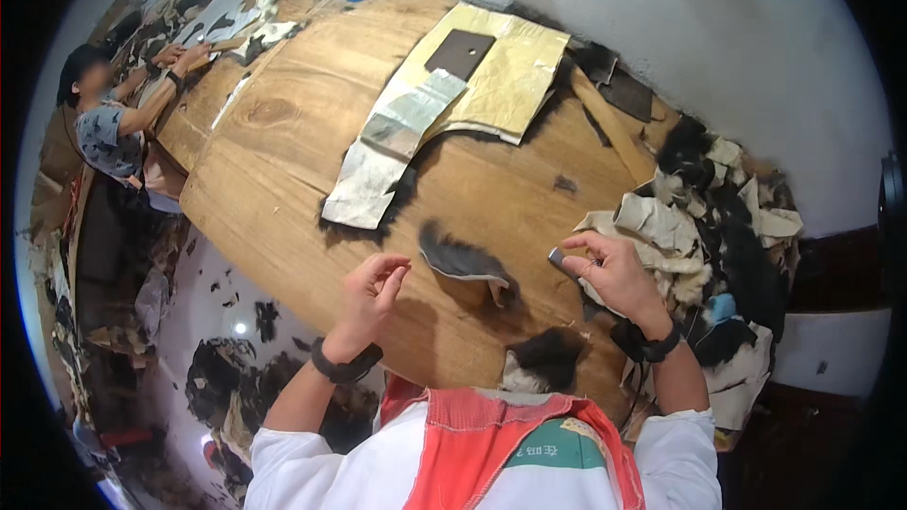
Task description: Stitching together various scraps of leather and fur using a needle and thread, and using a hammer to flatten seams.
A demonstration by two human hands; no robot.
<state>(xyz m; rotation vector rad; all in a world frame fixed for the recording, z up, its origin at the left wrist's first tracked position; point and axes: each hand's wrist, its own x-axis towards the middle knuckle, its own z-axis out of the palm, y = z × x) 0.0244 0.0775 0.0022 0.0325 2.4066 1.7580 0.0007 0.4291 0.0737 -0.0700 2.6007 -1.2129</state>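
Observation:
My left hand point(371, 295) is over the table's near edge. Its fingers are curled in toward the thumb, and nothing shows between them. Between thumb and fingers of my right hand point(612, 274) is a small grey metal piece point(556, 255) with a flat, blade-like shape. A dark grey fur piece point(463, 257) is between my hands, touching neither. It is curled and blurred, with its pale skin edge toward me. Nearer my body, a black and white fur scrap point(546, 359) lies at the table edge.
Yellow paper point(501, 76) lies over fur on the wooden table point(302, 113), under a dark rectangular plate point(460, 54). A pale strip point(364, 189) adjoins it. Hide scraps point(671, 227) pile at right beside a wooden stick point(609, 127). Another person point(113, 137) works at far left.

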